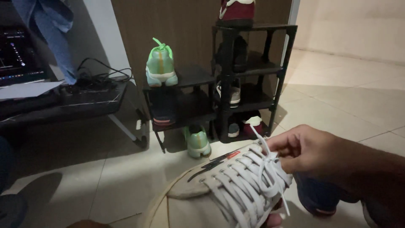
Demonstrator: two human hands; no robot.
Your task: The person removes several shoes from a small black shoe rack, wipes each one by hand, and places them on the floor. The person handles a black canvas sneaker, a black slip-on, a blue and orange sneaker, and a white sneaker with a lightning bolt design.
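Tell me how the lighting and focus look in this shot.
Head view: dim overall, brightest on the floor at right; the rack throws shadows onto the tiles; left side nearly black; the right hand and sneaker look slightly soft.

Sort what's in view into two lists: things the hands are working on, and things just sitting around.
In hand:
- right hand, fingers pinching a lace end
- white laces
- white shoe

Just around:
- black shoe rack
- green shoe on the rack
- green shoe on the floor
- dark red shoe on top
- low table with cables
- paper
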